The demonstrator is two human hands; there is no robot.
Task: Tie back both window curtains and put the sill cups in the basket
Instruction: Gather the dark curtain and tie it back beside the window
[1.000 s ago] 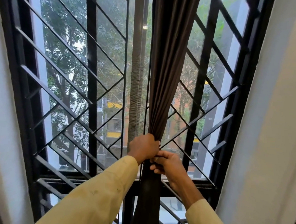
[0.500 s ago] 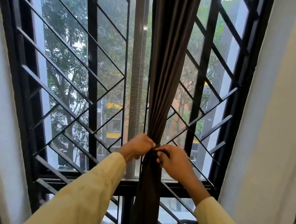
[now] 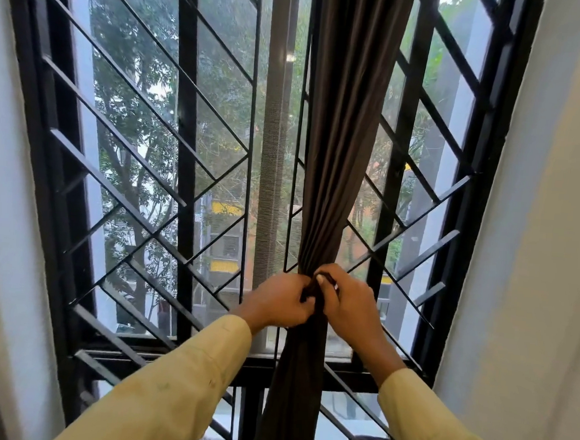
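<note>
Dark brown curtain [image 3: 339, 137] hangs before the black window grille [image 3: 184, 143], right of centre — gathered into one narrow, pleated bunch. Left hand [image 3: 281, 303] and right hand [image 3: 348, 301] meet at its waist, fingers clenched on the fabric.

The dark brown curtain [image 3: 341, 148] hangs just right of the window's central vertical post [image 3: 274, 150], in front of the black diagonal grille. It is gathered into one narrow bundle of long vertical folds, wide at the top and tapering downward to a tight waist level with the lower part of the post. There it is pinched in, with a dark band or knot of fabric at the waist, partly hidden. Below the waist it falls straight and slightly fuller past the window's lower rail.
</note>
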